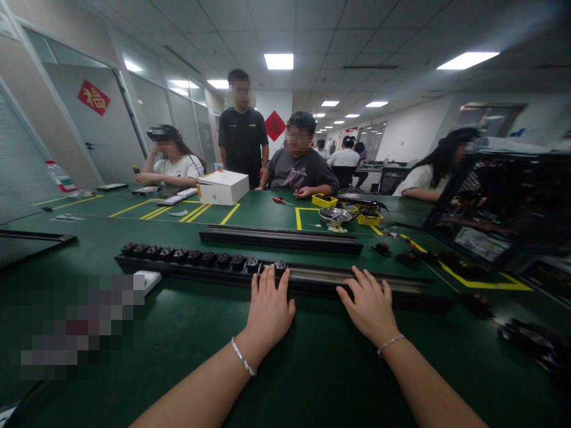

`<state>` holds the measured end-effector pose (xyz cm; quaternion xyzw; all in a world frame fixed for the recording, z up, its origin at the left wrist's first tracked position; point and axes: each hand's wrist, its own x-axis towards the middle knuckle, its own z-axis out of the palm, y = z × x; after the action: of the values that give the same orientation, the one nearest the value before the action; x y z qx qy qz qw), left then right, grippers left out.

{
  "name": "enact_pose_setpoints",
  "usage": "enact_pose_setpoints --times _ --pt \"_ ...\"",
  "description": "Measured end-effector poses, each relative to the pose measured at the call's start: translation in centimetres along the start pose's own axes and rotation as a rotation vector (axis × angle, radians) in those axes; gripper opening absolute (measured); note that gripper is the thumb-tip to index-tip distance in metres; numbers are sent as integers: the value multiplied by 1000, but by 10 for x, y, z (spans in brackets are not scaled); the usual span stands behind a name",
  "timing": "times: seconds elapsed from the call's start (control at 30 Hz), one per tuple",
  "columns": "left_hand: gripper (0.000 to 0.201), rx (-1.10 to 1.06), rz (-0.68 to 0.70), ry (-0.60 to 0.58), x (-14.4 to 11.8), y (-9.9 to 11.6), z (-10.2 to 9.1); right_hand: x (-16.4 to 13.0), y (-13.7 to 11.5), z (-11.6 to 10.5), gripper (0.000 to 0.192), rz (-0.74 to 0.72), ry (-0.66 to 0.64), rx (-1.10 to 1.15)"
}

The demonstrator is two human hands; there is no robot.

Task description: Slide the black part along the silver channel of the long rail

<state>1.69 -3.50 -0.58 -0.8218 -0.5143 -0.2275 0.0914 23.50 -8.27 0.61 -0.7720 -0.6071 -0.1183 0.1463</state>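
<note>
A long black channel rail [187, 272] lies across the green table in front of me. Its left part carries a row of several black socket-like modules [194, 257]; the right part shows a bare, lighter inside. My left hand [270, 306] rests over the front edge, fingers stretched out, with the fingertips by the last module [281, 265] at the right end of the row. To the right, my right hand [371, 304] lies with spread fingers at the rail's bare stretch. Neither hand is wrapped round anything.
A second black rail [281, 239] lies behind the first. Farther back are a white box [223, 188], a screwdriver [281, 201], a metal bowl [335, 215] and yellow bins [325, 200]. Loose black parts [530, 342] lie at right, near a black open case [486, 202]. People are across the table.
</note>
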Motion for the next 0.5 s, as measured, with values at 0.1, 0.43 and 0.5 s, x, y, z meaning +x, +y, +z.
enact_pose_setpoints --times 0.1,0.43,0.5 --pt "61 -1 5 -5 1 0 -2 0 -1 -2 48 8 -12 6" --pt "59 -50 29 -1 2 -1 -3 0 -1 -2 47 7 -6 9" --pt "58 -58 29 3 2 -1 -4 0 -2 -3 46 7 -8 9"
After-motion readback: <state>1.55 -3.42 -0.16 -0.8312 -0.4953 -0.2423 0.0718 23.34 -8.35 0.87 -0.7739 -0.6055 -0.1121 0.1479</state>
